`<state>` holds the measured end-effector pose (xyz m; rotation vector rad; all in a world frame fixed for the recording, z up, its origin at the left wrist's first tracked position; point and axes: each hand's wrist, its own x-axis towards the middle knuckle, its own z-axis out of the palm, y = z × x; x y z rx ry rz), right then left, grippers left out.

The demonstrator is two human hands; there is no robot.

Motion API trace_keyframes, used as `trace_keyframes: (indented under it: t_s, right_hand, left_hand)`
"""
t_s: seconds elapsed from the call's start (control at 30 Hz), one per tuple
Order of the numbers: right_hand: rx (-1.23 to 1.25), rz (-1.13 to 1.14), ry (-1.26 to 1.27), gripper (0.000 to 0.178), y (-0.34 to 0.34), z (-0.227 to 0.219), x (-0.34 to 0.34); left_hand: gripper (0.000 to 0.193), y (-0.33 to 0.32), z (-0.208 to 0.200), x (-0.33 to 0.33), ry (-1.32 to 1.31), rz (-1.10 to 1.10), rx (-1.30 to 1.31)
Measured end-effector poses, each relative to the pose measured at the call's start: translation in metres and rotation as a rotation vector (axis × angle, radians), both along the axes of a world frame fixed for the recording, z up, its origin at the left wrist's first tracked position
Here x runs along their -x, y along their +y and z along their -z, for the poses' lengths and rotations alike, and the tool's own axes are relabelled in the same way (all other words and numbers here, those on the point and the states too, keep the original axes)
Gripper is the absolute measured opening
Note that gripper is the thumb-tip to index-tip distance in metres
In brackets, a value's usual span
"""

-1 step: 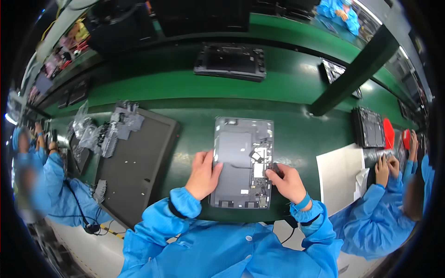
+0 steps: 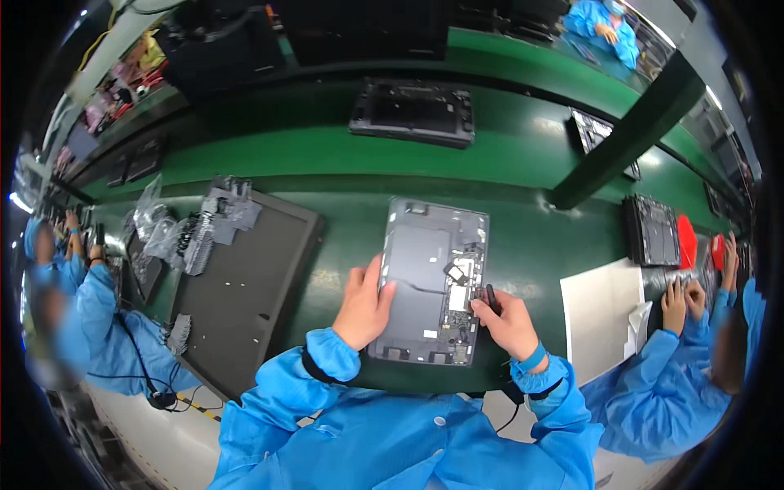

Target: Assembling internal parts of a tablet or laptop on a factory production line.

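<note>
Nothing has visibly shifted since the earlier frame: both hands remain on the grey rectangular open-backed device chassis, lying flat on the green bench. Head view: left hand presses spread fingers on the chassis's left edge; right hand, at its right edge, pinches a slim black tool. Left of the chassis lies a dark flat tray. Judged stiff, light, with fragile exposed circuitry; grip by the edges.

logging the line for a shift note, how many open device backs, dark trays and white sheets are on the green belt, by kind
Open device backs: 4, one under the left hand and right hand at, others at
Dark trays: 1
White sheets: 1
Total: 6
</note>
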<state>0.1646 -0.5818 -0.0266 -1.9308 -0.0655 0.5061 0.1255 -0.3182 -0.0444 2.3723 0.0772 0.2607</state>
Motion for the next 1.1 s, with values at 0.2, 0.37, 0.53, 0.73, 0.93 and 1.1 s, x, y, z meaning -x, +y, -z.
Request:
trace_keyframes:
  t_s: [0.2,0.37,0.53,0.73,0.93,1.1]
  right_hand:
    - [-0.582,0.358,0.034,0.022,0.041,-0.008,-0.017]
    - [-0.306,0.145,-0.081,0.013,0.024,0.008,0.001]
    - [-0.133,0.094,-0.115,0.013,0.026,0.019,0.025]
    - [0.031,0.098,-0.102,0.016,0.021,0.011,0.028]
    - [0.031,0.078,-0.094,0.017,0.022,0.007,0.020]
    - [0.049,0.070,-0.069,0.017,0.020,0.010,0.020]
  left_hand:
    - [0.047,0.046,-0.036,-0.080,0.075,-0.246,0.803]
    - [0.050,0.184,-0.011,-0.215,-0.175,-0.666,1.090]
    - [0.046,0.284,-0.015,-0.302,-0.033,-1.237,0.663]
    - [0.047,0.289,-0.005,-0.335,-0.197,-1.586,0.018]
    - [0.039,0.226,0.032,-0.394,0.478,0.046,-0.518]
    - [0.032,0.164,0.053,-0.382,0.111,-0.567,-0.356]
